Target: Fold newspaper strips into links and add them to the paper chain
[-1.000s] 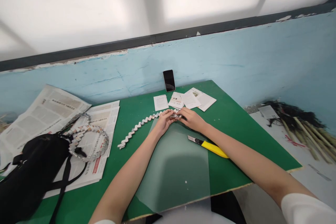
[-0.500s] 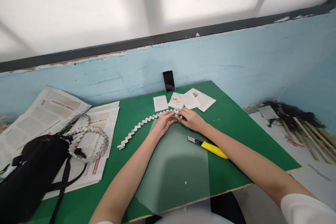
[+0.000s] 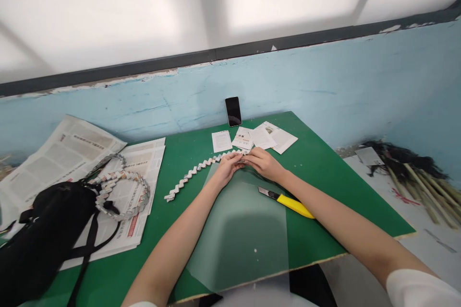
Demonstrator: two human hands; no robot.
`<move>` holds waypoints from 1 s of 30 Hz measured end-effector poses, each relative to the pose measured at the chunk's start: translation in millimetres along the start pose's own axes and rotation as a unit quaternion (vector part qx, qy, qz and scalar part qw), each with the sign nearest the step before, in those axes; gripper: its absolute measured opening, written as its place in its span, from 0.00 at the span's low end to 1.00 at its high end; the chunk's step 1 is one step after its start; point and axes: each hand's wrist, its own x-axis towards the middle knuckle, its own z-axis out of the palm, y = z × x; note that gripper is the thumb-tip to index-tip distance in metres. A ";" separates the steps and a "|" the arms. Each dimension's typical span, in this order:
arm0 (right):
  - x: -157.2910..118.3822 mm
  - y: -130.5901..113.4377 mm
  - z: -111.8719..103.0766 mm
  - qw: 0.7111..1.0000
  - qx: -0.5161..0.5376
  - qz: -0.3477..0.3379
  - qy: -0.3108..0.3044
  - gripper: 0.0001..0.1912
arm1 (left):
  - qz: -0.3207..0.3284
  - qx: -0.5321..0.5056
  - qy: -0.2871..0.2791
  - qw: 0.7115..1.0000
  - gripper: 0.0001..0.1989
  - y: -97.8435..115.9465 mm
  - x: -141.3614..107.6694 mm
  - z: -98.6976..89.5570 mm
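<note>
A zigzag chain of folded paper (image 3: 194, 171) curves over the green table (image 3: 324, 177), its right end between my hands. My left hand (image 3: 230, 167) is closed on the chain near that end. My right hand (image 3: 264, 162) pinches at the same end, fingertips nearly touching those of the left; the fingers partly hide the piece there. Beneath my forearms lies a clear sheet (image 3: 248, 230). A yellow utility knife (image 3: 293, 205) with its blade showing rests beside my right forearm. Cut paper pieces (image 3: 221, 141) lie just beyond my hands.
A phone (image 3: 233, 111) leans against the blue wall. Newspapers (image 3: 144, 163) cover the table's left part, with a black bag (image 3: 54, 220) and a coiled paper chain (image 3: 140, 192) on them. Sticks (image 3: 428, 192) lie beyond the table's right edge.
The chain's free left end has shifted slightly right and up. My fingers have moved a little around the chain's right end, and both hands remain close together.
</note>
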 end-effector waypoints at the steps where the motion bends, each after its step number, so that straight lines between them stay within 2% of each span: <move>1: -0.5 -0.3 0.0 1.000 0.007 -0.003 0.006 0.12 | 0.002 0.002 -0.004 1.000 0.16 -0.4 0.2 -0.3; 6: -3.6 -1.0 -1.0 0.999 0.039 -0.015 0.010 0.11 | 0.006 0.013 -0.017 1.000 0.17 -2.7 2.1 -3.0; 13: -3.6 -0.1 -5.2 0.997 0.003 -0.063 -0.040 0.13 | 0.013 0.010 -0.021 1.000 0.20 -4.0 2.5 -2.8; 18: -2.7 0.1 -4.4 0.996 -0.030 -0.071 -0.051 0.13 | 0.015 0.012 -0.024 1.000 0.20 -5.0 2.7 -2.7; 24: -2.4 -0.3 -3.9 0.996 -0.034 -0.069 -0.054 0.14 | 0.028 0.019 -0.017 0.999 0.20 -8.4 4.1 -3.7; 30: -2.7 0.0 -3.9 0.998 0.006 -0.041 -0.043 0.13 | 0.058 0.027 -0.026 0.998 0.19 -10.7 3.5 -3.9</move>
